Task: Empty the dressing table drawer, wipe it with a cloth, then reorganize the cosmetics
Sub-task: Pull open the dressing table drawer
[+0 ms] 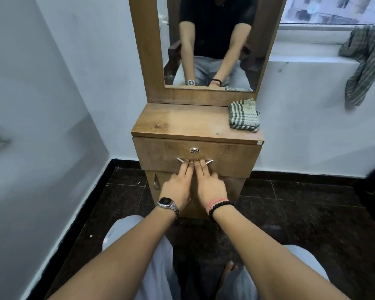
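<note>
**Operator A:** Report the container status.

**Operator B:** The drawer (204, 155) sits directly below the top of the dressing table (182, 122). Its front stands slightly proud of the cabinet. The interior is not visible, so the contents cannot be determined. No cosmetics are in view. A round lock (194, 150) sits at the centre of the drawer front, above a metal bar handle (194, 161).

**Operator A:** Hand positions?

**Operator B:** Both hands are at the handle, side by side and touching. The left hand (178, 187) and the right hand (210, 185) each have the fingers extended and held close together, with the fingertips hooked at the bar. Whether they fully close around it cannot be told. A metal watch (168, 204) is on the left wrist; bead bracelets (219, 205) are on the right.

**Operator A:** Location of the cloth?

**Operator B:** A folded checked cloth (244, 115) lies on the rear right corner of the tabletop, overhanging the edge slightly. It is well apart from both hands.

**Operator A:** Surroundings and obstructions?

**Operator B:** A mirror (210, 44) in a wooden frame rises behind the tabletop. A lower cabinet door with a curved handle (156, 181) sits beneath the drawer, partly covered by the hands. A striped garment (366, 59) hangs from the window ledge at right. The person's knees flank the cabinet over the dark tiled floor (301, 213).
</note>
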